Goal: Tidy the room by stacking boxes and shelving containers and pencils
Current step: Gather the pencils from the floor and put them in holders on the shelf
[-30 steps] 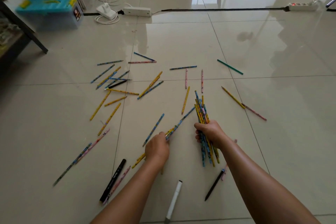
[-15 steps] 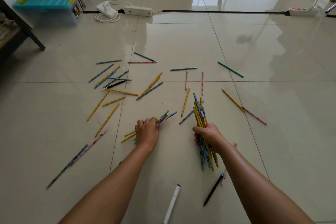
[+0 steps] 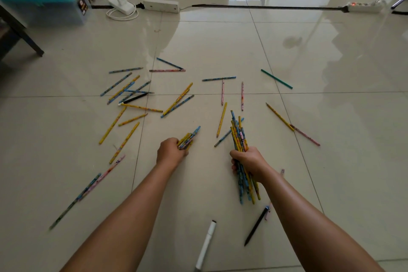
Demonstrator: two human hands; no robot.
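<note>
Yellow and blue pencil shafts fill both fists. The left hand (image 3: pixel 171 153) is clenched round a small bundle of pencils (image 3: pixel 187 139), their far ends fanning up and to the right just above the tiled floor (image 3: pixel 209 51). 1.0 s ago this hand was only reaching onto a couple of loose pencils nearer the body; since then it has swept them together, moved farther out and lifted them, so the patch of floor just near it now lies bare. The right hand (image 3: pixel 248 161) grips the large bundle (image 3: pixel 241 150) upright-ish, tips pointing far, tails trailing near; it has barely shifted.

Outward, plenty stays scattered: a cluster of loose pencils (image 3: pixel 130 99) far left, a long pair (image 3: pixel 88 190) near left, a green pencil (image 3: pixel 276 79) far right, and a yellow one (image 3: pixel 280 116) right of the big bundle. A white marker (image 3: pixel 206 245) and a black pen (image 3: pixel 256 226) lie near the body. A blue storage box (image 3: pixel 44 0) sits far left.

Judging by this, gathering is perhaps half done; merging the small bundle into the right hand looks the sensible next move, and shelving is not yet begun.
</note>
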